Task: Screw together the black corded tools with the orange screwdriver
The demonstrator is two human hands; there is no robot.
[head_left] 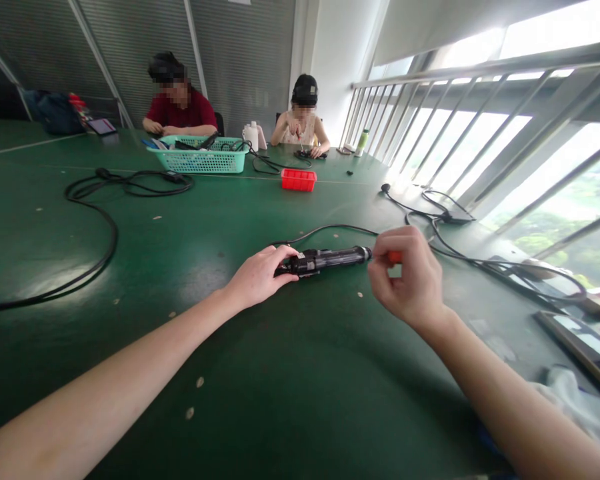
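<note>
A black, rod-shaped device with a shiny barrel lies on the green table in front of me. My left hand grips its left end between thumb and fingers. At the barrel's right end my right hand is closed, its fingers curled round a small orange-red object. Most of that object is hidden by the fingers, so I cannot tell its kind. A thin black cable curves behind the device and passes out of sight behind my right hand.
Beyond my hands stand a small red tray and a turquoise basket of tools. Black cords lie left and right. Two people sit across the green table. A metal railing runs along the right.
</note>
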